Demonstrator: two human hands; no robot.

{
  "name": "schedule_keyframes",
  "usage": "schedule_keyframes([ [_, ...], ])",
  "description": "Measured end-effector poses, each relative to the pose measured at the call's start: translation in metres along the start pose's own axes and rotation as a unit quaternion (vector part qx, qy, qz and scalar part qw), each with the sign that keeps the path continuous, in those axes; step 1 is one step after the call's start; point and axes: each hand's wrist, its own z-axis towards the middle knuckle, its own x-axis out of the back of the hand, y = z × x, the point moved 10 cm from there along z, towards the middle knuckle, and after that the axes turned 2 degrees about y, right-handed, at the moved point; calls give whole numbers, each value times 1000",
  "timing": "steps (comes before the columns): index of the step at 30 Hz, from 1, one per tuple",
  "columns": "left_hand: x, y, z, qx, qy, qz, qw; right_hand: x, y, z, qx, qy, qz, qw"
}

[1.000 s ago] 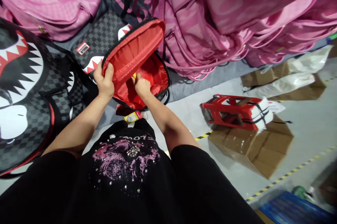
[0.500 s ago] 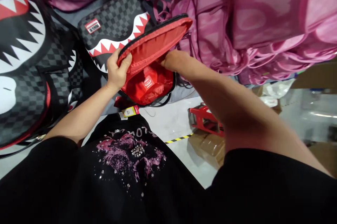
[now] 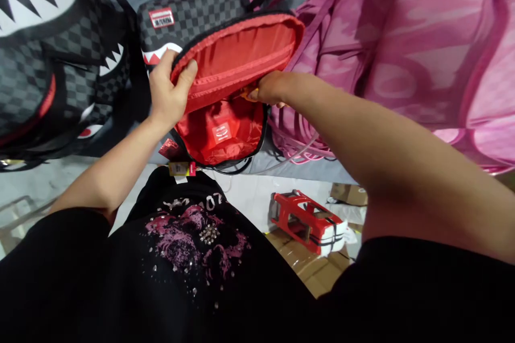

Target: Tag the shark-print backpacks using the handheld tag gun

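An unzipped bag point(image 3: 237, 152) with a red lining lies in front of me, its black rim and handle towards my body. My left hand point(image 3: 169, 88) pinches the left edge of its raised flap point(image 3: 245, 45), thumb on the red inner side. At the right of the opening, my right hand point(image 3: 273, 88) is closed around a small orange object point(image 3: 250, 94), mostly hidden by the fingers and too small to name. A white-printed red label point(image 3: 221, 131) shows inside the bag. A yellow and pink tag point(image 3: 182, 169) hangs at its near left side.
Behind lies a grey checkered shark-mouth bag point(image 3: 193, 15) with a barcode sticker. Larger shark-pattern backpacks point(image 3: 32, 80) stand left, pink backpacks point(image 3: 422, 37) right. Below on the floor are a red frame-like item point(image 3: 301, 219) and cardboard point(image 3: 295, 257).
The flap is tipped further open, showing more red lining. Orange now shows at my right fingertips. My left hand has shifted slightly left, and the whole view has moved.
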Motion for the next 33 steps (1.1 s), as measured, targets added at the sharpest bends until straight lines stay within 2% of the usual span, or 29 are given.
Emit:
schedule_keyframes([
  [3,3,7,-7,-8,38,19,999,-14,5,9,20,-86,-57,994],
  [7,9,8,-19,13,95,38,995,-9,-3,16,120,-89,-113,982],
  [10,8,12,-24,3,108,69,992,-6,2,14,114,-90,-153,978],
  [13,5,22,-27,-41,99,111,988,-6,-2,8,136,-106,-156,973],
  [17,3,36,-33,-106,97,141,980,-2,-11,5,191,-100,-116,970],
  [20,4,36,-34,-108,105,126,980,2,-2,10,141,-76,-103,982],
  [23,8,25,-31,-56,119,91,987,-1,3,7,78,-91,-77,990],
  [26,7,21,-25,-47,103,75,991,-11,-14,-1,80,-137,-20,987],
  [30,2,31,-19,-125,93,107,982,-9,-52,-7,155,-158,97,970],
  [33,1,35,-18,-161,102,105,976,-3,-60,-3,169,-152,178,958],
])
